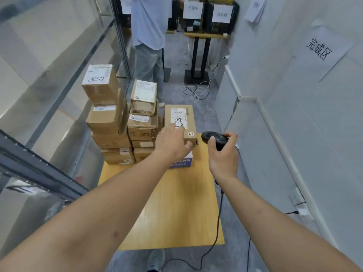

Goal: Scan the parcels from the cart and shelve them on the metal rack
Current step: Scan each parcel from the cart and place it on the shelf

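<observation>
Left hand on a parcel, scanner in the right

The left hand [172, 142] grips the near end of the cardboard parcel [179, 122] at the cart [176, 209] deck's far right; the right hand [223, 154] curls round the scanner [215, 138] just right of it. Near deck bare; stacked parcels [117, 122] left.

Both forearms are showing bare up to the frame's bottom edge, no sleeves, watch or gloves visible. The left hand [172, 143] and right hand [224, 156] are wearing no rings.
</observation>
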The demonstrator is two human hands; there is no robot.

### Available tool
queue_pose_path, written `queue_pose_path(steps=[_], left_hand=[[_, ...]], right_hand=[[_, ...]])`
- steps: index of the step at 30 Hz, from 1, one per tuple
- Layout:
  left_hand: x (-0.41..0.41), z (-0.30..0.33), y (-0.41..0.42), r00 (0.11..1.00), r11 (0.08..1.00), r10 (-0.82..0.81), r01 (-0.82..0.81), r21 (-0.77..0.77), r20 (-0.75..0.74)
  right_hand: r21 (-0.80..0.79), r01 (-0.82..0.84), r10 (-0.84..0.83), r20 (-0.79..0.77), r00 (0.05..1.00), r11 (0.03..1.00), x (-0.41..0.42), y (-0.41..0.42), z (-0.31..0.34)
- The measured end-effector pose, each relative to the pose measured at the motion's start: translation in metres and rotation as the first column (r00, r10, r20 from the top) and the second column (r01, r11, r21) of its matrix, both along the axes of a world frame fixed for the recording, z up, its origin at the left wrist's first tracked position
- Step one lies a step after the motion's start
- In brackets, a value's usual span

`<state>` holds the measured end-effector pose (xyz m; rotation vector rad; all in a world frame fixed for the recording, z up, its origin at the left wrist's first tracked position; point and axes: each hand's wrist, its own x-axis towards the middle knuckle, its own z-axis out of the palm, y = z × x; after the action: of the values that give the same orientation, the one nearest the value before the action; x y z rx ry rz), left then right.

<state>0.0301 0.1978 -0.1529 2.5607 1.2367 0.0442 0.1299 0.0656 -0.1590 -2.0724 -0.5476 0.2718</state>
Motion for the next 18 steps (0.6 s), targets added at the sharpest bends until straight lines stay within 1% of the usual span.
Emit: queue_pose_path(steps=[4, 7, 11, 13, 16, 18], left_hand=[[0.022, -0.023, 0.042, 0.999, 0.999, -0.036, 0.035, -0.041, -0.035], [0.037, -0.039, 0.066, 1.0, 0.997, -0.016, 0.014, -0.077, -0.026], [0.055, -0.062, 0.081, 0.998, 0.99, 0.056, -0.057, -0.132, -0.013], [0.065, -0.074, 0.085, 0.994, 0.983, 0.11, -0.112, -0.146, -0.023], [0.079, -0.086, 0.086, 0.981, 0.973, 0.188, -0.192, -0.125, -0.047], [0.086, -0.09, 0.084, 0.969, 0.955, 0.24, -0.248, -0.166, -0.064]], right_hand=[[-0.036, 0.056, -0.057, -0.023, 0.998, 0.998, 0.006, 0.038, -0.019], [-0.052, 0.087, -0.088, -0.028, 0.996, 0.995, 0.012, 0.059, -0.035], [-0.073, 0.127, -0.132, -0.058, 0.99, 0.989, 0.022, 0.074, -0.052], [-0.083, 0.14, -0.145, -0.062, 0.987, 0.987, 0.027, 0.077, -0.06], [-0.102, 0.146, -0.153, -0.064, 0.986, 0.984, 0.035, 0.078, -0.067], [-0.102, 0.143, -0.15, -0.063, 0.987, 0.985, 0.038, 0.076, -0.07]])
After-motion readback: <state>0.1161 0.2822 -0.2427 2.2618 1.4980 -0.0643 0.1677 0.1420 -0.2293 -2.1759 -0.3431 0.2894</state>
